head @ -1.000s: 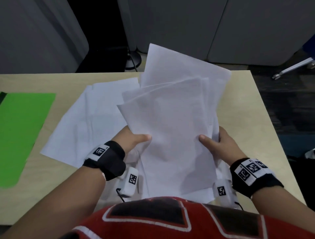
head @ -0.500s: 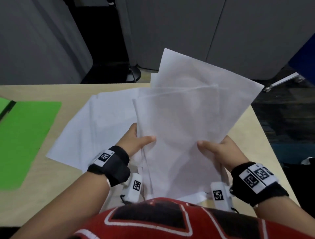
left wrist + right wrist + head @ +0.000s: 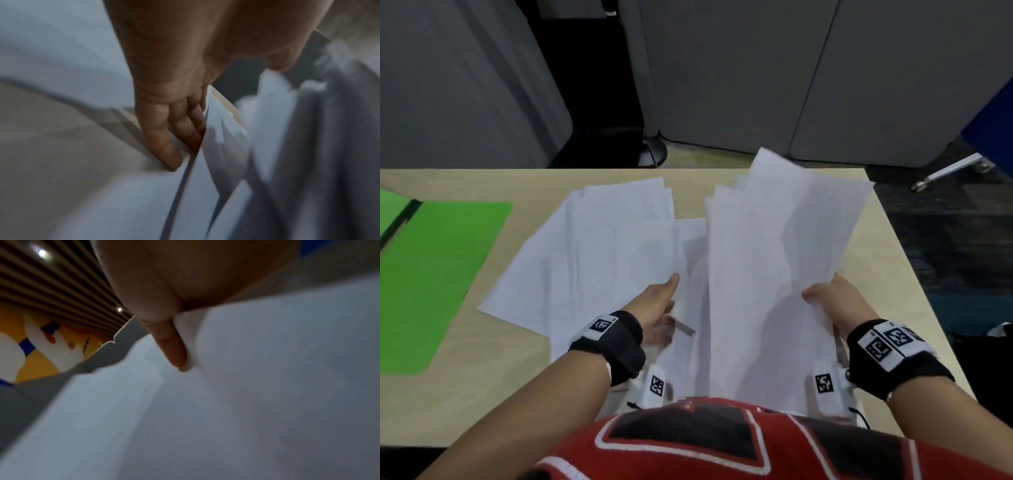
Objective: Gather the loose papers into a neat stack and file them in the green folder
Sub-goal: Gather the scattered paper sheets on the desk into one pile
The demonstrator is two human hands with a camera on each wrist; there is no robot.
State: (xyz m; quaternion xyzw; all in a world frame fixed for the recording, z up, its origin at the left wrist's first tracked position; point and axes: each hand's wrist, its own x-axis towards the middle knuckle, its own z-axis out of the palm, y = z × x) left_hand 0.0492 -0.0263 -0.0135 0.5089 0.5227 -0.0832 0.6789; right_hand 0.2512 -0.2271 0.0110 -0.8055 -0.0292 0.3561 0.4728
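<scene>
White papers [image 3: 774, 260] hide right hand [image 3: 835, 305] fingers gripping them; left hand [image 3: 657, 308] flat, fingertips hidden.

Head: looks down from above my chest at the table [image 3: 876, 260].
Wrists: close along each palm.
Shared: the papers [image 3: 774, 274].

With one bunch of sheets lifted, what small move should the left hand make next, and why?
Probably slide the left hand under the sheets on the table and lift them toward the bunch held by the right hand: its straight fingers already touch them, and they lie fanned out.
</scene>
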